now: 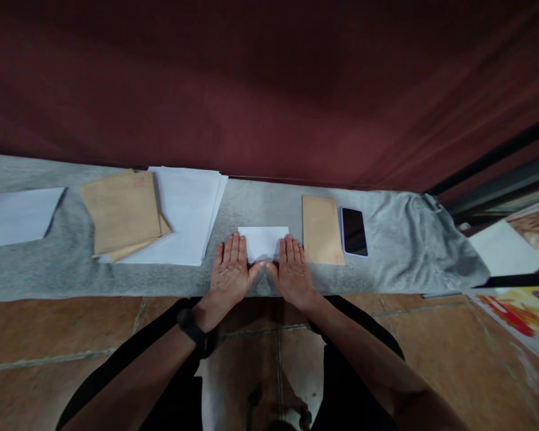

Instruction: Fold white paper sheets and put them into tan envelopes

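Fingers on the left hand point(230, 273) and right hand point(293, 273) lie flat, gripping nothing, over a small white paper rectangle point(264, 242); uneven pushing could wrinkle it.

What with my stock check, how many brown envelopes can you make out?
3 at least: one brown envelope between the right hand and the phone, two or more in the overlapping pile to the left, partly over white sheets. Others may be hidden in that pile.

Place unclear, tiled floor point(435, 335), cloth-covered bench point(265, 203)
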Tool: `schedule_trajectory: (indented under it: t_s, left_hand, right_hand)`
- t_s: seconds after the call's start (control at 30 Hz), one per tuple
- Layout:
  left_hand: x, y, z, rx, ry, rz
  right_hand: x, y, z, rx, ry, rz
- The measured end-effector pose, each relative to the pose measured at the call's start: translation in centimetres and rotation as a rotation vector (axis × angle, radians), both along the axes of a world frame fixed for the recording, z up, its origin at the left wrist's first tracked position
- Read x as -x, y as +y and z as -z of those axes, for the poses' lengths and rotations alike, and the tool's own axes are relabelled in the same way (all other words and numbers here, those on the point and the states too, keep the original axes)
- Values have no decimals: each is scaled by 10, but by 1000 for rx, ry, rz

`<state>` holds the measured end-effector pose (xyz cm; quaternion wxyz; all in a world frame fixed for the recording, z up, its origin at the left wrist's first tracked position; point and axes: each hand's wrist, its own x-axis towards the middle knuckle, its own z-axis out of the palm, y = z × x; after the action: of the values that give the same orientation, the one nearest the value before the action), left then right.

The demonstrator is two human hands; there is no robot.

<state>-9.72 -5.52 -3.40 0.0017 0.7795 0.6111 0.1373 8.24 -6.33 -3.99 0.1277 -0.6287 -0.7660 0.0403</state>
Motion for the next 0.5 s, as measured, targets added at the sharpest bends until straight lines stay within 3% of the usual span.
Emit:
schedule_trajectory:
  t_s: [0.13,0.3,0.5]
  left_hand:
    - [-6,6,-4,-13,-32,1]
    - [-24,16,-7,56,-28,131]
    - [-35,28,-3,115,47,167]
  right_hand:
    - [-2,10,-10,21,49,9]
    - [3,27,-22,92,147,-97]
    - [13,40,-20,174,192,-143]
